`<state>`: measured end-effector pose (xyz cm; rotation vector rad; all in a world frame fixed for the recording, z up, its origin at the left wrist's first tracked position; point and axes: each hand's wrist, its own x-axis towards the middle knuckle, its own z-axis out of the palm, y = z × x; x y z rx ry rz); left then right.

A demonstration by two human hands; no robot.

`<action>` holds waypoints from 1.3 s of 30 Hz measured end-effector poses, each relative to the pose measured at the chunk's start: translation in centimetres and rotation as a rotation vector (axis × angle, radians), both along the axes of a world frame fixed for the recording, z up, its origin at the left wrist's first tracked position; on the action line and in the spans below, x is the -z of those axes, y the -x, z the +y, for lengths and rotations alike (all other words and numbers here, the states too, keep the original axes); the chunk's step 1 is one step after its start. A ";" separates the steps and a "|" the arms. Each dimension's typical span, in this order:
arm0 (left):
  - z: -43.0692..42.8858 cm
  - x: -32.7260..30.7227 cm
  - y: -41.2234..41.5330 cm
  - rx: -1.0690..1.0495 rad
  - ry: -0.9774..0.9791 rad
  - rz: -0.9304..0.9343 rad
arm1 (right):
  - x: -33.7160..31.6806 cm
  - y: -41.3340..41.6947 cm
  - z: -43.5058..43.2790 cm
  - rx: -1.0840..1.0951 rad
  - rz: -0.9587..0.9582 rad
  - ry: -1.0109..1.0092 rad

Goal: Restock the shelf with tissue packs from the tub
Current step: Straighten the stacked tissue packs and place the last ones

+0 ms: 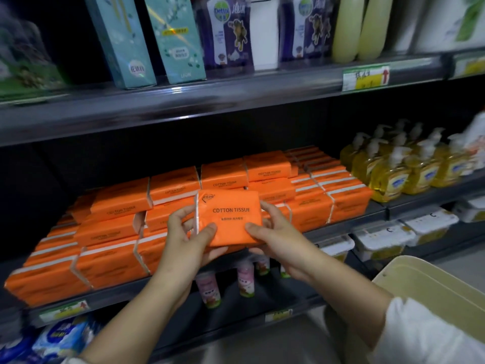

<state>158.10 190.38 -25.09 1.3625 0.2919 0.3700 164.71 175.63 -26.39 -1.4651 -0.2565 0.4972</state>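
An orange pack marked COTTON TISSUE (231,214) is held in front of the middle shelf (346,227). My left hand (189,237) grips its left end, thumb on the front face. My right hand (273,232) grips its right end, thumb on the lower front. Behind it, several matching orange tissue packs (112,248) lie stacked in rows across the shelf, some flat and some on edge. The cream tub (430,285) sits at the lower right, only its rim and a wall showing; its contents are hidden.
Yellow pump soap bottles (401,166) stand right of the tissue packs. The shelf above holds teal boxes (147,40), Dettol packs (228,30) and pale yellow bottles. Below are pink bottles (210,287), white tubs (383,240) and blue packs at the lower left.
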 end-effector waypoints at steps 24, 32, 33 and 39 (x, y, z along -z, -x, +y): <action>2.5 4.5 -2.5 0.025 -1.213 0.135 | -0.7 -13.7 -12.2 0.788 -0.025 0.142; 3.8 7.0 -4.3 0.095 -1.539 0.253 | -0.8 -16.3 -10.6 0.654 0.071 0.190; 4.0 7.1 -4.4 0.099 -1.550 0.256 | -0.7 -16.5 -10.5 0.647 0.069 0.203; 4.3 7.5 -4.4 0.097 -1.541 0.244 | 0.6 -17.3 -10.2 0.655 -0.032 0.399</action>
